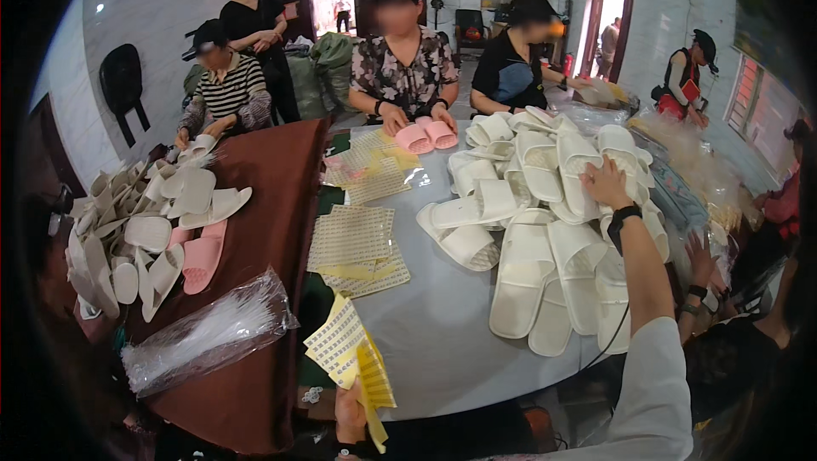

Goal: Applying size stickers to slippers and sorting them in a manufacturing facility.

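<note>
At the near edge of the table my left hand (349,414) is closed round yellow-backed sticker sheets (342,343), which bend over above it. My right arm reaches forward to a large pile of cream slippers (521,269) on the grey table (434,325). There my right hand (606,182) lies on the slippers, fingers spread and touching them; I see no firm grip. More sticker sheets (353,244) lie flat left of the pile. Across the table a person's hands hold a pair of pink slippers (425,135).
On the brown-covered table (259,359) at left sit another heap of cream slippers (146,234), a pink slipper (204,258) and a clear bag of thin plastic strips (208,333). Several people work around the tables. Clear plastic packaging (681,150) is heaped at far right.
</note>
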Tool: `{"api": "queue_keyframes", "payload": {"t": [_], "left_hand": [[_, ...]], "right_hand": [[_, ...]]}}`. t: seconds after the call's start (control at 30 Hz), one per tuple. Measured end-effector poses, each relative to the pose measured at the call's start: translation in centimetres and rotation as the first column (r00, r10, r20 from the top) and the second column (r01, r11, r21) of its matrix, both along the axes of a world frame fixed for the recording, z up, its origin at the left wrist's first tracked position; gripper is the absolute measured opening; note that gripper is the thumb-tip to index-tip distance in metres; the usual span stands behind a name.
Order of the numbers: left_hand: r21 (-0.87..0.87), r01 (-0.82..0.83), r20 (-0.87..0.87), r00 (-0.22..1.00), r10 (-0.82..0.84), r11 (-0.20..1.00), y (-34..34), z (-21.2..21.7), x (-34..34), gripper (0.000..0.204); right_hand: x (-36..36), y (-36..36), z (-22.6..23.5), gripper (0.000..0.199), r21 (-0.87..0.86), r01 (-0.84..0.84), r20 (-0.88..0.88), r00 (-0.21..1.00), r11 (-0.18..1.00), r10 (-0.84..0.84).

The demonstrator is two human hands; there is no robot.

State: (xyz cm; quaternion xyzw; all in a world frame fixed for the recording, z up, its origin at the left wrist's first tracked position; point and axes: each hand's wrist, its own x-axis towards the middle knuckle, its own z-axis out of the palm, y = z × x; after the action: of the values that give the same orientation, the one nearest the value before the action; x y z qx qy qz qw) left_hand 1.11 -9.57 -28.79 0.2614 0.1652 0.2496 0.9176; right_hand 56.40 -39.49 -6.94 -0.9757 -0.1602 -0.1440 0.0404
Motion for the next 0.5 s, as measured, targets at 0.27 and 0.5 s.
{"api": "queue_keyframes", "payload": {"t": [0.27,0.5], "left_hand": [[0.046,-0.029,0.026,0.999,0.028,0.999,-0.7,2.4,0.7,0.039],[0.054,0.069,0.093,0.993,-0.074,0.996,-0.5,2.1,0.6,0.039]], "right_hand": [[-5.5,3.2,5.4,0.036,0.129,-0.296,0.187,0.945,0.946,0.270],[-25.3,16.0,10.1,0.034,0.171,-0.845,0.132,0.530,0.507,0.838]]}}
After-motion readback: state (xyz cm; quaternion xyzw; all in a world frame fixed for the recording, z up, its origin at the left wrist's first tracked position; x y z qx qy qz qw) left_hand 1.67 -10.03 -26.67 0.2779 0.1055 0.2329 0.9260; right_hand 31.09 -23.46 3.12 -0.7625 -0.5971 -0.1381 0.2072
